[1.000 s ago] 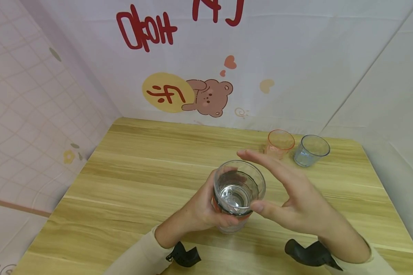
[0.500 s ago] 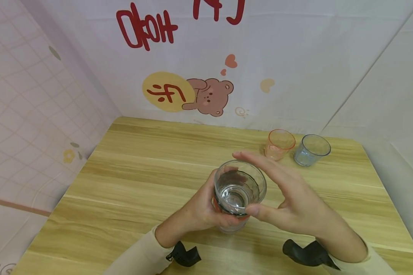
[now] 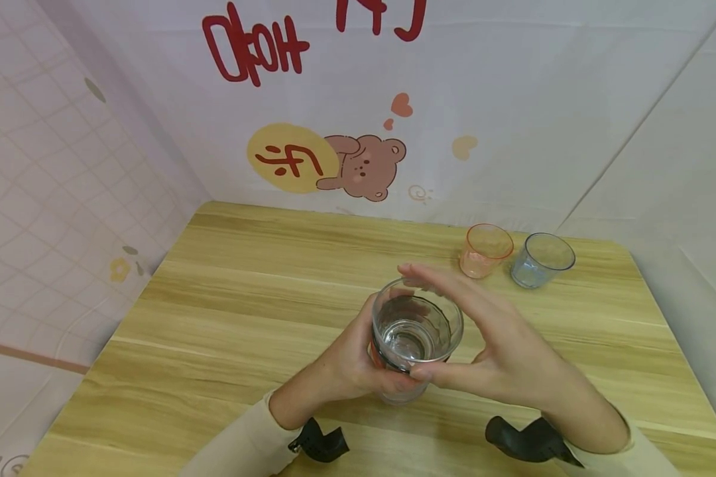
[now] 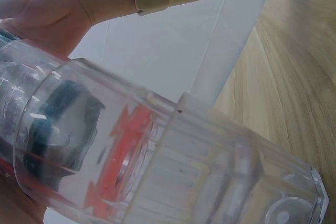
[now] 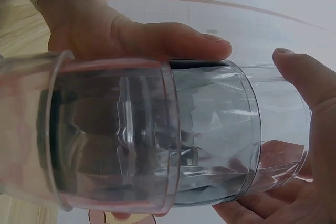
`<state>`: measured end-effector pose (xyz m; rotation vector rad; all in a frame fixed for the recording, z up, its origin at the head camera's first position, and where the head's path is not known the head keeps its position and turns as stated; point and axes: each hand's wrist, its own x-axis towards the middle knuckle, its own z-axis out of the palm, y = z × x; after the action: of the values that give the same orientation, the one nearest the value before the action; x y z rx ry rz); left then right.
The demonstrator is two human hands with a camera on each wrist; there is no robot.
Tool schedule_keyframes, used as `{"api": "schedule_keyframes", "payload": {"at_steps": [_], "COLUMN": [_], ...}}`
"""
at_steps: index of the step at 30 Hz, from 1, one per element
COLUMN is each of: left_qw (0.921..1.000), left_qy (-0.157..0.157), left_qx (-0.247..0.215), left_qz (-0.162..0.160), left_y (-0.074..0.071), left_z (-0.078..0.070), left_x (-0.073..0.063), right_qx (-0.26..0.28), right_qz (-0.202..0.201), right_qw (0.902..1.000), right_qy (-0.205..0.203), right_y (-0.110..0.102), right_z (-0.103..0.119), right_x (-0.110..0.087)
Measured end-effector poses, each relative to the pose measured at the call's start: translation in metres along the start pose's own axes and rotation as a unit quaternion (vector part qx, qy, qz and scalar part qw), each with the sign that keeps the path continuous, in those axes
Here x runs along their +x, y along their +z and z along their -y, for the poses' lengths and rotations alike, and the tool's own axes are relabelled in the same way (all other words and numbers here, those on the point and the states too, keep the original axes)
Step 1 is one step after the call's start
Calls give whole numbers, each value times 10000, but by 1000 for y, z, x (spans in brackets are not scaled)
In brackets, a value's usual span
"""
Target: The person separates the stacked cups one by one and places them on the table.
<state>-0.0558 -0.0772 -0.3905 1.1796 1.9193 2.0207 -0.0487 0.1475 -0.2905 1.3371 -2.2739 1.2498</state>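
Left fingers (image 3: 371, 376) grip stacked cups (image 5: 210, 129), right fingers (image 3: 483, 310) spread around their rim (image 3: 374, 319); wall lettering (image 3: 295, 161) reads 乐.

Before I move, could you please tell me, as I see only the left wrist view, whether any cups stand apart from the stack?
Observer: Yes, the head view shows two on the table, a red-rimmed cup and a blue-rimmed cup.
Operator: Thank you; which is farther to the person's right?
Observer: The blue-rimmed cup.
Operator: My view cuts off the right hand's fingertips; where are they, please?
Observer: In the head view, the thumb is at the near side of the top cup's rim and the fingers at its far side.
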Motion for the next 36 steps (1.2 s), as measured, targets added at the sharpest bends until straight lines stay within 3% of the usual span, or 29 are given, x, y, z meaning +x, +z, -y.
{"api": "schedule_keyframes", "payload": {"at_steps": [11, 30, 36], "left_qw": [9999, 9997, 9997], "left_qy": [157, 0, 123], "left_qx": [-14, -234, 162], "left_qz": [12, -70, -152], "left_y": [1, 2, 2], "left_z": [1, 2, 3], "left_x": [0, -1, 0], "right_qx": [314, 1133, 718], "right_qz": [-161, -488, -981], "right_qw": [9993, 9923, 9922], "right_qy": [78, 121, -290], "right_y": [2, 13, 16], "right_z": [-2, -6, -6], "right_x": [0, 2, 5]}}
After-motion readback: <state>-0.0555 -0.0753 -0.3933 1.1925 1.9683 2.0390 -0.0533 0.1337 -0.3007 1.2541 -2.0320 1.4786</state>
